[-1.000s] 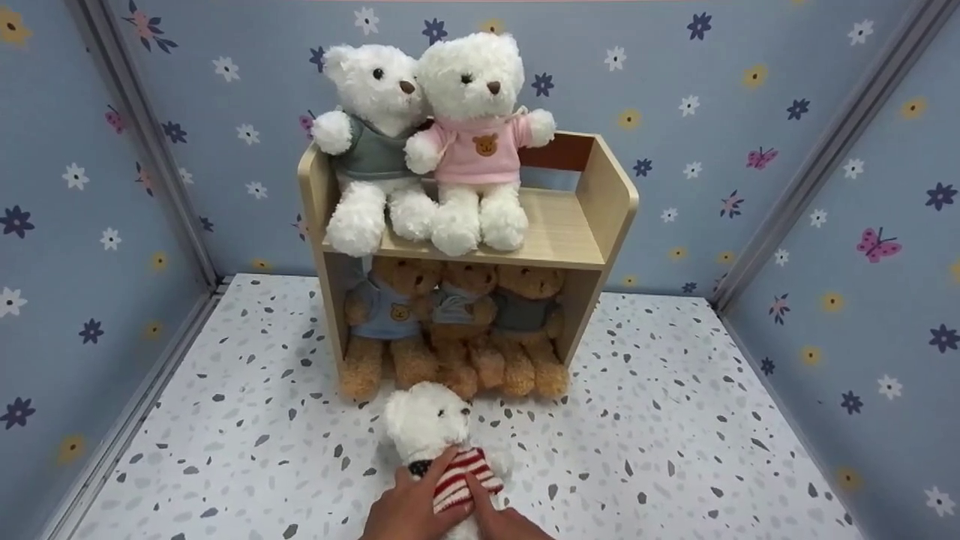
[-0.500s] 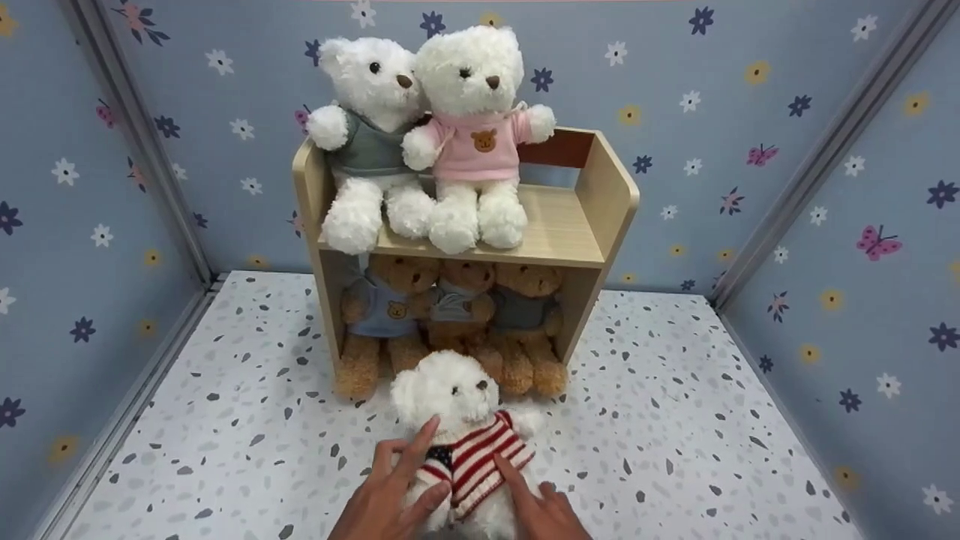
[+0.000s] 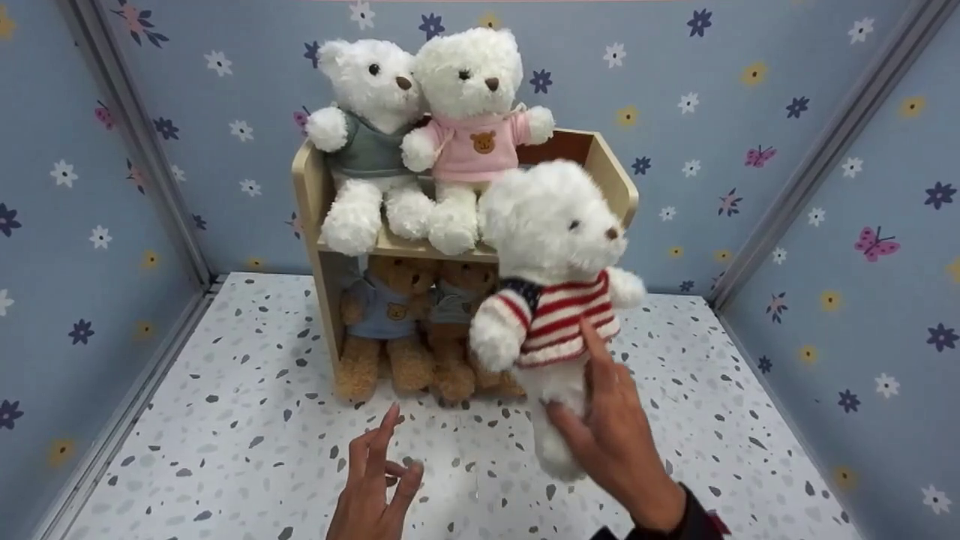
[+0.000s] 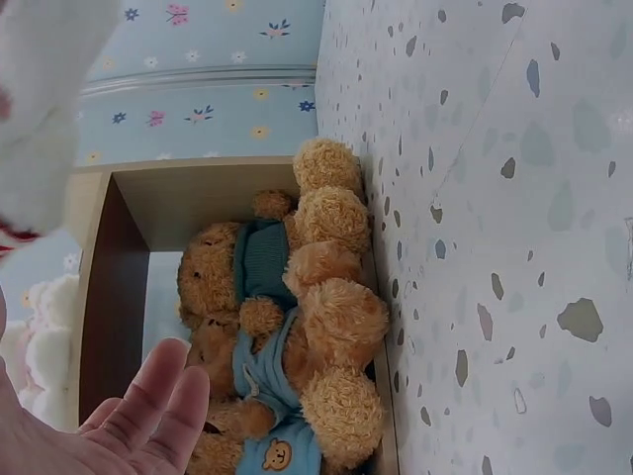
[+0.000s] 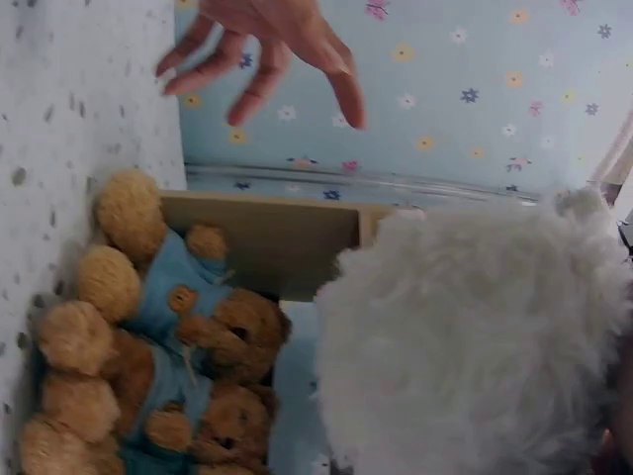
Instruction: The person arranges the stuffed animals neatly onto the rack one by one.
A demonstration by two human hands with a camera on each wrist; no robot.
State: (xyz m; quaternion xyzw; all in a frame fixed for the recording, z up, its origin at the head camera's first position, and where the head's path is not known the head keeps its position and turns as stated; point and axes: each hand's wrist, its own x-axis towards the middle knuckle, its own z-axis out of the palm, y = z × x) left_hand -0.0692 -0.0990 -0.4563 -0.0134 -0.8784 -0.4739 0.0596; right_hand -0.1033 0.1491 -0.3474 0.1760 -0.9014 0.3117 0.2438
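My right hand (image 3: 622, 435) holds a white teddy bear (image 3: 566, 319) in a red-and-white striped sweater, upright in front of the shelf's right part. The index finger lies on the sweater's front and the thumb is at a leg; the other fingers are mostly hidden. White fur fills much of the right wrist view, close to the camera. My left hand (image 3: 375, 480) is apart from the bear, fingers loosely spread, holding nothing, low over the speckled surface. In the left wrist view its fingers (image 4: 153, 411) overlap the lower compartment.
A two-level wooden shelf (image 3: 306, 199) stands against the flowered wall. Two white bears, one in a grey-green top (image 3: 375, 154) and one in pink (image 3: 491, 161), sit up top at left. Three brown bears (image 4: 341, 317) sit below.
The striped-sweater bear has risen from low in front of the shelf, up and to the right, in my right hand. My left hand has let go of it and stays low at left.
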